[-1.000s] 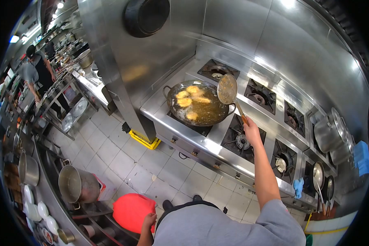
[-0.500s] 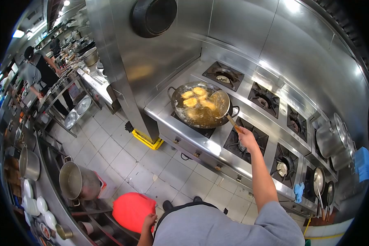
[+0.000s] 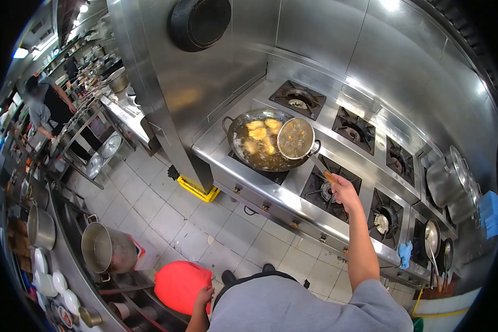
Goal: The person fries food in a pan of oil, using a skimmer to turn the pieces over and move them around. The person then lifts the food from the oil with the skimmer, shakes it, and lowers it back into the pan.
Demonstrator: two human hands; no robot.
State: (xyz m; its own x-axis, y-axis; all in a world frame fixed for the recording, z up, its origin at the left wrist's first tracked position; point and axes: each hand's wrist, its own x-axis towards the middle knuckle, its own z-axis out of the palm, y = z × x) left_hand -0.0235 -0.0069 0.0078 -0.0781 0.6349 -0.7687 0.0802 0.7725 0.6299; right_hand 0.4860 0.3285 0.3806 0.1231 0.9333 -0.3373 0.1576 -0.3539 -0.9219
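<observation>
My right hand (image 3: pixel 343 191) is closed around the wooden handle of a round skimmer (image 3: pixel 296 138). The skimmer's mesh bowl is over the right side of a large two-handled wok (image 3: pixel 240 152), tilted so its round face shows. Several golden pieces of food (image 3: pixel 257 133) lie in bubbling oil in the wok, left of the skimmer. The wok sits on the front left burner of a steel stove. My left hand (image 3: pixel 205 296) hangs low at my side, beside a red rounded thing (image 3: pixel 182 288). Its fingers are curled in, and I cannot make out anything in them.
More gas burners (image 3: pixel 329 191) line the stove. Lidded steel pots (image 3: pixel 447 180) and pans (image 3: pixel 432 239) stand at its right end. A black pan (image 3: pixel 200 25) hangs on the steel wall. A large pot (image 3: pixel 108 249) is at lower left. Another person (image 3: pixel 55 105) works far left.
The skimmer has come up and tilted, showing its round face; its handle and my right hand have shifted slightly right and down. The food pieces have drifted. My left hand stays low.
</observation>
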